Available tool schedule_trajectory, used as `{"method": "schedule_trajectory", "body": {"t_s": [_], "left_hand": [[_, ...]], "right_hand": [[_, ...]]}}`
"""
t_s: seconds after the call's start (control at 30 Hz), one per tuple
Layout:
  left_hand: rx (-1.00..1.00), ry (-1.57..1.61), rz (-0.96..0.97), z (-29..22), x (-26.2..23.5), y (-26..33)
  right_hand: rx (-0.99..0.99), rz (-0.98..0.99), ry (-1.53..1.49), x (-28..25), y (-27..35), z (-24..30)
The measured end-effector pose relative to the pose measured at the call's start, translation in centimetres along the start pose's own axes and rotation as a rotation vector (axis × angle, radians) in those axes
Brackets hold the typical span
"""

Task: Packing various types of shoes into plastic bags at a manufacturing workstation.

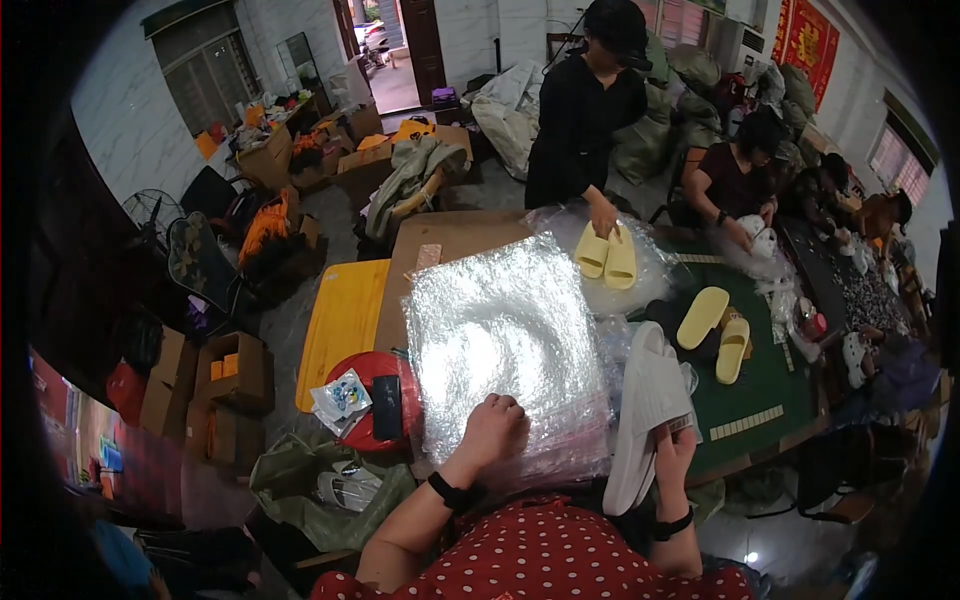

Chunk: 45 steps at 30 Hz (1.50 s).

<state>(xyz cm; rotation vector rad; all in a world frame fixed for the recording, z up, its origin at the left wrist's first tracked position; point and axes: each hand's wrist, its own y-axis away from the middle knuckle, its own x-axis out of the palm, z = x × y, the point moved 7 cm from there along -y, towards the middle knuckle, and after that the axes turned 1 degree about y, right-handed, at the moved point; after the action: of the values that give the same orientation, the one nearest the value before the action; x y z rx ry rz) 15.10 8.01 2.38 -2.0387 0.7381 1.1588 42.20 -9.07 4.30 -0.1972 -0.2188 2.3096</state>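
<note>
My right hand grips a pair of white slide sandals at the near edge of the table, thumb and fingers closed at the strap side. Beneath my left hand lies a stack of shiny silver foil sheets or bags. The left fingers are curled, and what they hold, if anything, is hidden. Clear plastic wrap lies just beyond the white sandals. Farther right are two yellow slides, a plain slide and another slide with a small decoration at its strap.
Across the table, a person in black holds yellow slides over clear plastic. Other people sit along the right. A red round stool at left bears a black phone and a packet. A green sack stands nearer.
</note>
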Motion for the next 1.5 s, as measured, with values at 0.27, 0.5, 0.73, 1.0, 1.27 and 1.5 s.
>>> {"method": "schedule_trajectory", "body": {"t_s": [0.27, 0.5, 0.73, 1.0, 1.27, 1.5], "left_hand": [[-0.297, 0.159, -0.12, 0.4, -2.0, -0.8], [-0.282, 0.273, -0.193, 1.0, -2.0, -1.1], [-0.228, 0.24, -0.113, 1.3, -0.9, -0.5], [-0.331, 0.267, -0.147, 1.3, -1.7, -1.1], [-0.565, 1.0, 0.039, 4.2, 2.2, -1.4], [-0.485, 1.12, 0.121, 5.0, 3.1, -1.4]], "right_hand": [[0.033, 0.005, -0.023, 0.2, 0.4, 0.7], [0.032, 0.023, -0.021, 0.0, 0.6, 0.0], [0.035, 0.01, 0.004, 0.2, 0.6, 0.2], [-0.178, 0.21, 0.23, 2.4, 0.9, 4.0], [-0.506, 0.895, 0.561, 8.8, 2.2, 5.2], [-0.304, 0.844, 0.85, 8.3, 1.6, 1.8]]}}
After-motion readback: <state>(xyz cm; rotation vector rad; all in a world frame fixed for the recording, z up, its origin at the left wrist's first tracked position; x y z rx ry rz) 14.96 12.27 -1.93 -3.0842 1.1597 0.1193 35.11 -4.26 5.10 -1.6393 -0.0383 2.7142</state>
